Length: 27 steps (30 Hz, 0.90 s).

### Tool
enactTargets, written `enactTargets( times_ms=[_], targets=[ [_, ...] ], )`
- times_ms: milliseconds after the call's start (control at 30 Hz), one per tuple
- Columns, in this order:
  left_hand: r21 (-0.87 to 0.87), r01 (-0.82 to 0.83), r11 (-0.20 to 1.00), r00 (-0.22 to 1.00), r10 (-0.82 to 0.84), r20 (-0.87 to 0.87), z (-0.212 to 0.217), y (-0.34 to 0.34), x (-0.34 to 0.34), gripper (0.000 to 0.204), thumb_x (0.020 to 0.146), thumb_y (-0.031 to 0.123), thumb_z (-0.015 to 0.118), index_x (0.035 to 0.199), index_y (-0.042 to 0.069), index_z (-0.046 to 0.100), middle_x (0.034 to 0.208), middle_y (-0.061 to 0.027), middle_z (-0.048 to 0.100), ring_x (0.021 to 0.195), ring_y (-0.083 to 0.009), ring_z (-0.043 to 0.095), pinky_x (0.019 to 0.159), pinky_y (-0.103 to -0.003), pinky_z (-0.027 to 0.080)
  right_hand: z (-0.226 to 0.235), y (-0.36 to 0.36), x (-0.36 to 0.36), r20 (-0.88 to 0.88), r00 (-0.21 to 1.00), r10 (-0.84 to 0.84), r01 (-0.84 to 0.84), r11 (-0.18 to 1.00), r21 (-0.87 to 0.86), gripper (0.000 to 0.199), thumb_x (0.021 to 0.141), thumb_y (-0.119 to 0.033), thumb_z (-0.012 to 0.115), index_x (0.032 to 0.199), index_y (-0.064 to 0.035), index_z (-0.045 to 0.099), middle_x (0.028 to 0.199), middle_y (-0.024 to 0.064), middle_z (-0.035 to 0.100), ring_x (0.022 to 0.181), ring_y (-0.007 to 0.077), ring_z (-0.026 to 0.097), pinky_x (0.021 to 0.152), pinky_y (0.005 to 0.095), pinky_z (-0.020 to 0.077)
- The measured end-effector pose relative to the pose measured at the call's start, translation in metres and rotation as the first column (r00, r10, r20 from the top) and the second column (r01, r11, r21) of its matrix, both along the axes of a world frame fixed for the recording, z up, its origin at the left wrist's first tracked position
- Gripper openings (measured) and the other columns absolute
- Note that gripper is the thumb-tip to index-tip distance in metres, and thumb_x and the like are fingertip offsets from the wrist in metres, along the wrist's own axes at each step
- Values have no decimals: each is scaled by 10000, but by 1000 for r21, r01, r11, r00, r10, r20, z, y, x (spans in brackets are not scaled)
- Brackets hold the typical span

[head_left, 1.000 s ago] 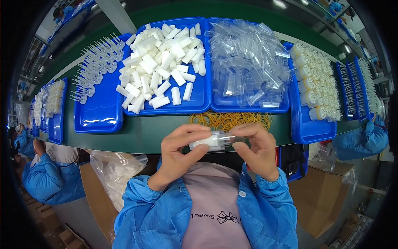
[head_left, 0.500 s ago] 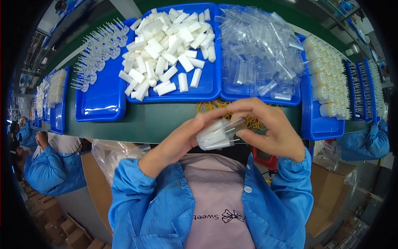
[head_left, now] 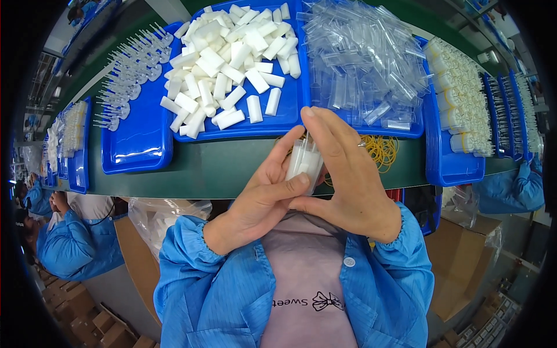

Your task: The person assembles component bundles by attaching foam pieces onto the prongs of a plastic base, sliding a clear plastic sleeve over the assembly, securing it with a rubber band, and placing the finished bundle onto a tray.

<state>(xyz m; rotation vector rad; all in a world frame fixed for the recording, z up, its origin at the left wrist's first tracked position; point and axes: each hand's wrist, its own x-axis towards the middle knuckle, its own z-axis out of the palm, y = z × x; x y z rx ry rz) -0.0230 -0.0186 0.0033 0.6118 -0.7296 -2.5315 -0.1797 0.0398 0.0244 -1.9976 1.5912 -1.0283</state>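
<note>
Hands meet in the middle, just near the edge of the green table (head_left: 232, 168). The left hand (head_left: 261, 203) and the right hand (head_left: 348, 180) both hold a small bundle of clear plastic tubes (head_left: 304, 163) between them. The fingers are closed around it, with the left thumb pressed on its front. The bundle stands almost upright, just above the near edge of the table.

Yellow rubber bands (head_left: 380, 152) lie on the table just right of the hands. Far behind them sit blue trays. One blue tray (head_left: 243, 124) holds white blocks (head_left: 232, 64). The tray to its right holds loose clear tubes (head_left: 365, 58). Another tray on the left holds clear little droppers (head_left: 130, 69). Far left, another person in a blue coat (head_left: 75, 243) sits.
</note>
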Motion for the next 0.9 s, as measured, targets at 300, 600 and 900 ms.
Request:
enactTargets(
  times_ms=[300,600,900],
  targets=[
    [424,242,873,957,-144,-251,-36,-8,9,598,902,433,580,1324,43,413,1211,-136,550,1132,-270,559,958,-406,484,-11,-4,2,35,995,94,-93,995,-39,991,576,-215,817,1416,-28,326,1155,182,573,1036,328,580,849,394,479],
    [495,155,855,984,-90,-154,-37,3,5,376,894,319,637,1155,71,531,1021,-83,591,955,-210,606,863,-350,520,1,3,1,-192,978,85,-92,995,-28,864,595,-323,794,1324,-25,440,1128,130,557,1111,312,512,1014,487,323],
    [435,222,872,975,-196,-105,-41,9,17,300,842,154,692,1082,65,536,941,-75,607,906,-207,623,810,-340,512,-5,-1,4,-63,981,182,-178,982,63,543,621,-267,788,1077,-61,578,1047,93,526,1093,293,504,1014,485,326]
  ],
)
